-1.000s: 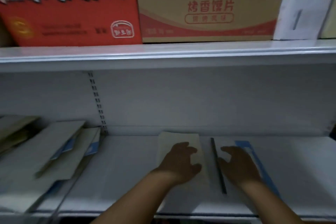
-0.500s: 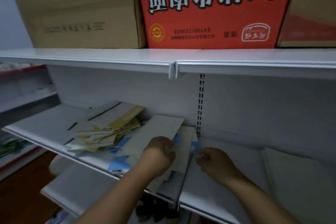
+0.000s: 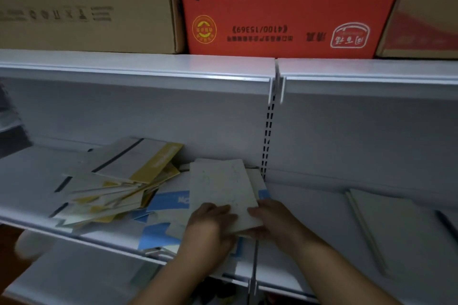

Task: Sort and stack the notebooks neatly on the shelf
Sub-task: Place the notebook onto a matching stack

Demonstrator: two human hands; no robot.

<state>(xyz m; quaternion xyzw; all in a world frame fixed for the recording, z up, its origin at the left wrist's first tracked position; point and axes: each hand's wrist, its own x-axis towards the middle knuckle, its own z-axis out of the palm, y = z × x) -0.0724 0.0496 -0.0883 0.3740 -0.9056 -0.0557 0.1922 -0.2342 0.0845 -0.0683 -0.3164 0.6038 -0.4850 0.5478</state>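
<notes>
A pale cream notebook [image 3: 220, 188] lies tilted on top of the messy heap at the right end of the left shelf board [image 3: 37, 173]. My left hand [image 3: 208, 225] grips its near left corner and my right hand [image 3: 270, 220] grips its near right corner. Under it lie blue-and-white notebooks [image 3: 168, 200]. To the left spreads a loose pile of yellow and grey notebooks [image 3: 119, 181]. On the right shelf board [image 3: 309, 205] a flat stack of pale notebooks [image 3: 396, 225] lies with a dark spine showing at its right.
A slotted upright [image 3: 269, 136] splits the two shelf boards. Overhead, the upper shelf [image 3: 148, 67] carries a brown carton [image 3: 86, 5], a red carton [image 3: 285, 7] and another brown carton [image 3: 426, 7]. A lower shelf [image 3: 74, 275] juts out below left.
The view swung from the right shelf board to the left heap. Both hands left the flat notebooks on the right and now hold a cream notebook lifted off the heap.
</notes>
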